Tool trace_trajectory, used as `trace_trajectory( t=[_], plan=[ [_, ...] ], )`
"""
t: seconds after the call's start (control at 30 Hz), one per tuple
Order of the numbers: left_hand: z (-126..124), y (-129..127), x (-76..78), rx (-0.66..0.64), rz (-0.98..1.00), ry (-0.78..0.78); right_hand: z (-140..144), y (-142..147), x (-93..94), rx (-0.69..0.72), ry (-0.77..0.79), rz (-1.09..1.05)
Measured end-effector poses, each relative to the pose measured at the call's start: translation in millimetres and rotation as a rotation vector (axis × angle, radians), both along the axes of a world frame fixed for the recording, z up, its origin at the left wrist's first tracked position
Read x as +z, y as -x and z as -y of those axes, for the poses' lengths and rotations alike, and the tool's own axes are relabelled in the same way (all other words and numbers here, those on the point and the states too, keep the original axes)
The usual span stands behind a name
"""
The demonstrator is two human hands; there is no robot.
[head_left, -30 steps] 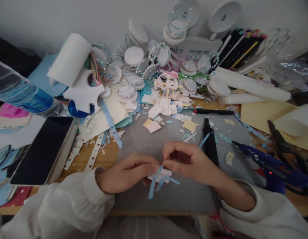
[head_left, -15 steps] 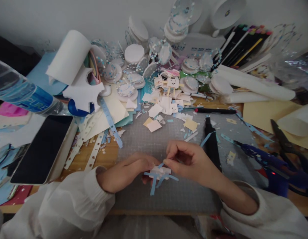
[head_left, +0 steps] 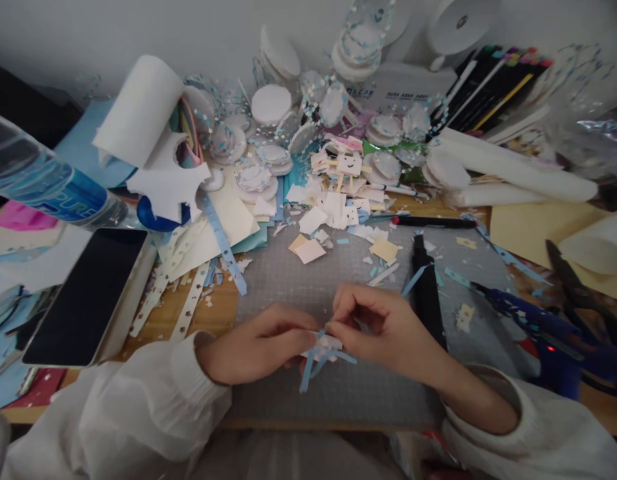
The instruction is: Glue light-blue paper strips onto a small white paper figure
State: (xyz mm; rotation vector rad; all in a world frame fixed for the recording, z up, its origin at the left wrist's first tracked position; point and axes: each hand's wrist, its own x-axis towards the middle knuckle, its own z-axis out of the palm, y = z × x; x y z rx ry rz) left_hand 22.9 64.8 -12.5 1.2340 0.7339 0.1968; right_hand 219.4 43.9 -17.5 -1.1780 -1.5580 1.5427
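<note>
Over the grey cutting mat [head_left: 268,403], my left hand [head_left: 258,343] is closed on a small white paper piece [head_left: 330,343], thumb on top and the other fingers mostly hidden beneath. Narrow blue paper strips [head_left: 306,375] cross this piece and stick out past its edges. My right hand [head_left: 381,333] pinches the upper end of one strip between thumb and forefinger, close to the left thumb. Behind the hands lie loose paper squares [head_left: 310,251] and a heap of tiny paper figures with drawn faces [head_left: 348,164].
To the right lie a black tube-like object [head_left: 428,293], a blue glue gun [head_left: 531,327] with a red light, and dark scissors [head_left: 578,287]. A phone [head_left: 86,300] and a water bottle [head_left: 63,187] are at left. Beaded white discs [head_left: 271,105] crowd the back.
My left thumb has slid right over the white piece, covering more of it. The strip on the left now bends up over the piece. My right hand keeps its pinch nearly in place.
</note>
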Motion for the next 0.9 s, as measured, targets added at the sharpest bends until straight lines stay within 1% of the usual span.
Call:
trace_trajectory(
  t=[0.17,0.3,0.37,0.57,0.67,0.77,0.83,0.9],
  plan=[
    [-1.8,-0.1,-3.2,-0.022,-0.011,-0.089,-1.1,0.3,1.1,0.015,-0.001,0.003],
    [0.4,-1.0,-3.7,0.024,0.020,-0.123,-0.7,-0.2,2.5,0.098,0.030,-0.006],
    [1.5,-1.0,-3.2,0.042,0.008,-0.146,-0.7,-0.4,2.2,0.111,0.046,-0.013],
    [1.5,-0.1,-2.2,-0.013,-0.015,-0.193,-2.2,0.3,0.1,0.117,0.068,-0.057],
    [1.2,-0.3,-2.4,-0.004,-0.013,-0.180,-1.6,-0.3,-0.9,0.111,0.027,-0.058],
    [0.5,-0.6,-1.9,0.018,0.025,-0.131,-1.8,-2.8,-0.4,0.119,-0.072,-0.062],
    [-0.3,-0.8,-0.7,0.011,0.047,-0.104,-3.0,-5.1,1.3,0.139,-0.126,-0.071],
    [-1.3,-0.7,0.8,-0.010,0.048,-0.090,-4.9,-7.3,3.5,0.167,-0.143,-0.087]
  ],
)
